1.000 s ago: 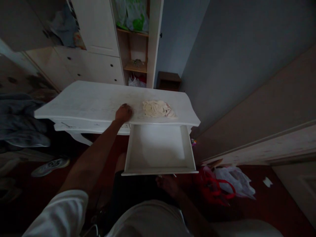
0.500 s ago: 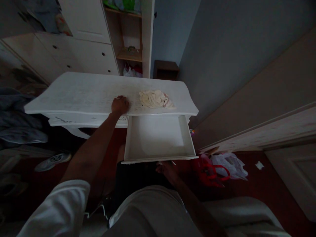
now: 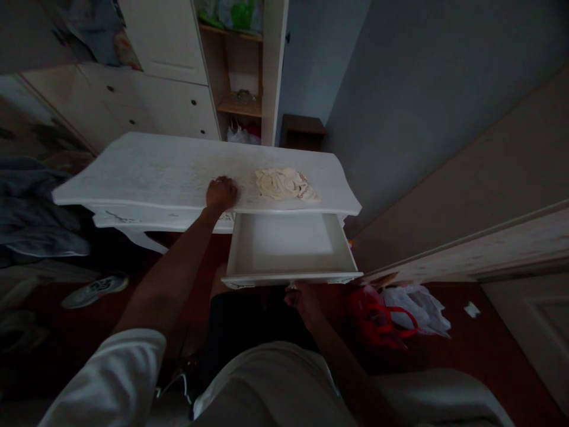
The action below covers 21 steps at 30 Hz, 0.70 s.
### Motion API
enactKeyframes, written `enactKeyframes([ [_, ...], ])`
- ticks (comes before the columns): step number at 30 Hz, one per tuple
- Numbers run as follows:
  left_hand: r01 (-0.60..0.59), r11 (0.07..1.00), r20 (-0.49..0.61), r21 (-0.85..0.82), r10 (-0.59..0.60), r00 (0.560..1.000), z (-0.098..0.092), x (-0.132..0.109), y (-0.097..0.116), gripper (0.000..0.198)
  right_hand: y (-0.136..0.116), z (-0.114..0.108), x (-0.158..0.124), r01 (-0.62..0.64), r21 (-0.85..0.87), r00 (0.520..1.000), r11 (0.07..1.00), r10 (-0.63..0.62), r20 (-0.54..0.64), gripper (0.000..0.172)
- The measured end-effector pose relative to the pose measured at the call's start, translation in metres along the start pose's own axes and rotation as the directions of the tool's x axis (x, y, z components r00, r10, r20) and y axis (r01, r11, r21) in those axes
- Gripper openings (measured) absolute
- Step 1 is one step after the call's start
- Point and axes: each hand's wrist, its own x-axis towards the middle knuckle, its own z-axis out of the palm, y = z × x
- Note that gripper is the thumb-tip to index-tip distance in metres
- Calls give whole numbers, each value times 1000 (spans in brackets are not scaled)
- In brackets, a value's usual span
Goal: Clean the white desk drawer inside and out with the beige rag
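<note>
Drawer front [image 3: 267,278] runs crosswise, just ahead of our nearer right hand [image 3: 305,301] | left hand [image 3: 221,193] rests on desk [image 3: 155,172] | gloom: we can't tell either grip

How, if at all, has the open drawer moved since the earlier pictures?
Yes: the drawer has slid inward. Judged against the front edge of the white table, less of it sticks out.

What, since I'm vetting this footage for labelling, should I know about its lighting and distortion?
Head view: dim throughout, no strong glare; head view: right hand's grip shadowed below the drawer front, contact unclear; head view: left sleeve looks stretched toward the corner.
</note>
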Motion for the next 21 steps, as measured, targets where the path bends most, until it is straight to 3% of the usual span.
enactKeyframes([
  [8, 17, 999, -14, -31, -18, 1000, 2, 0, 0, 50, -19, 8, 30, -1, -52, 1000, 999, 2, 18, 33],
  [21, 1, 999, -38, -35, -3, 999, 1, -1, 0, 47, -64, 38, 110, 23, -120, 1000, 993, -21, 19, 36],
])
